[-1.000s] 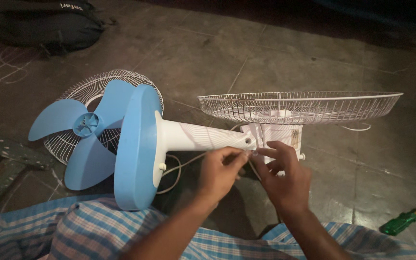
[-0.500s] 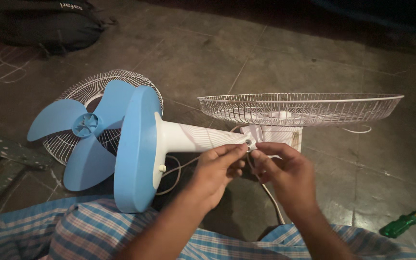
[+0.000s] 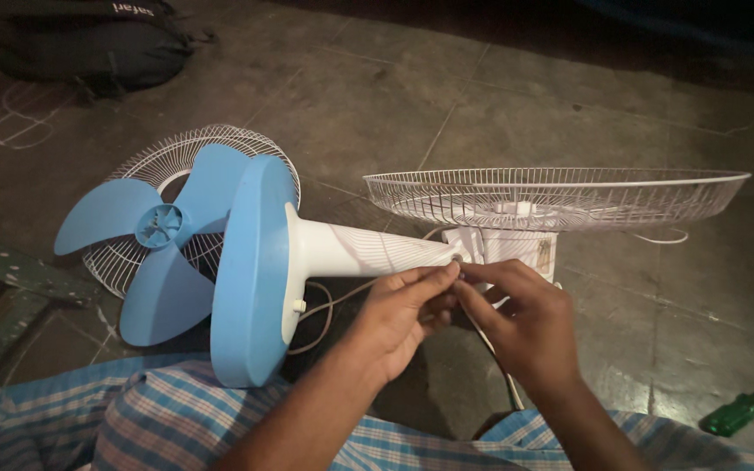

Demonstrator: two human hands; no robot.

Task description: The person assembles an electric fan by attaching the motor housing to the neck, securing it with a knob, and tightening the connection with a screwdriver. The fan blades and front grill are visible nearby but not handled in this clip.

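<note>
Both hands' fingers pinch at the pivot joint: left hand, right hand. Fan stand looks light, rigid plastic; grip the neck, since the wire guard likely bends.

— What is everything carried by?
— A floor of large grey stone slabs, with white chalk lines drawn at the far left.
— And what is laid directly on it?
— A white wire guard with a blue fan blade on it, a green-handled screwdriver at the lower right, a black bag at the top left, and a white cord under the fan head
</note>
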